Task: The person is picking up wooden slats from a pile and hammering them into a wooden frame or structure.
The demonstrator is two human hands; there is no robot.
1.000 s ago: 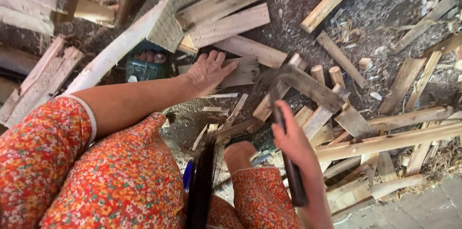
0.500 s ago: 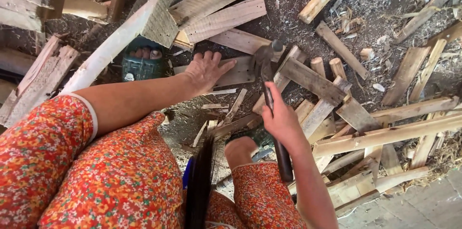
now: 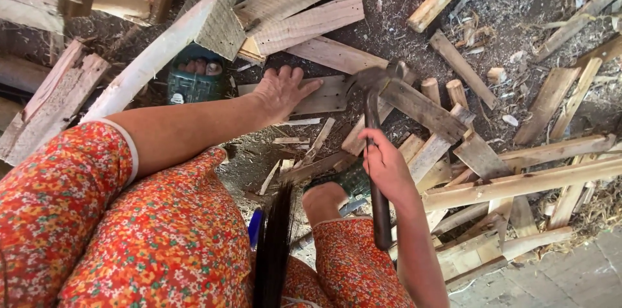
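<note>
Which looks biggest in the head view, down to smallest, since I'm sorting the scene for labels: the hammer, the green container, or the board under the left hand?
1. Hammer, held in the right hand, spans most.
2. Board under the left hand, though partly covered.
3. Green container, partly hidden.
The hammer is nearer the camera, so first place is unsure.

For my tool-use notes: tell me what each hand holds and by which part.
The right hand grips a hammer around the middle of its handle. The left hand holds nothing; it presses flat on a wooden board.
</note>
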